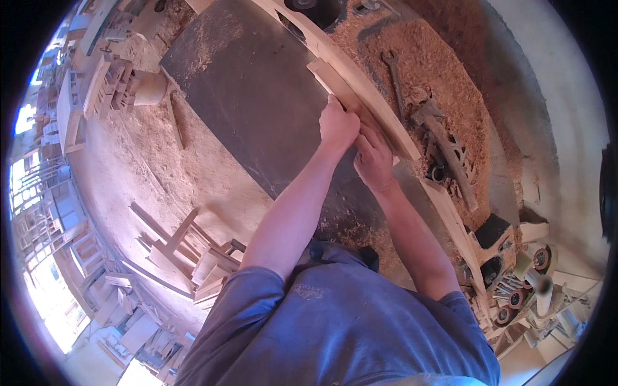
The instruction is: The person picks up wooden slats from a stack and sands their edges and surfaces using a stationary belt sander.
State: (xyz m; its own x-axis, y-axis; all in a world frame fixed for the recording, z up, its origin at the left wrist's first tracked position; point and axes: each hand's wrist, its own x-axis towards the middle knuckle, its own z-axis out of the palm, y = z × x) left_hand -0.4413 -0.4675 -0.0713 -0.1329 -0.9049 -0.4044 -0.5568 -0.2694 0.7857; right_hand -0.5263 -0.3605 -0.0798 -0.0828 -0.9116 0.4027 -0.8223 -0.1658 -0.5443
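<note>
A short wooden strip (333, 82) lies along a long wooden fence (370, 85) on a dark, flat machine table (251, 90). My left hand (339, 123) is closed at the strip's near side, its thumb pointing forward along the edge. Just behind it and to the right, my right hand (374, 161) grips the rear part of the strip, fingers bent over it close to the fence. The two hands nearly touch. Fingers and palms cover part of the strip, and the undersides of both hands are hidden.
Beyond the fence, shavings surround an open-ended wrench (394, 80) and a hammer-like tool (444, 141). Lumber offcuts (187, 254) lie on the floor at left, with stacked wood pieces (119, 83) farther off. Machine parts with round wheels (541, 258) stand at lower right.
</note>
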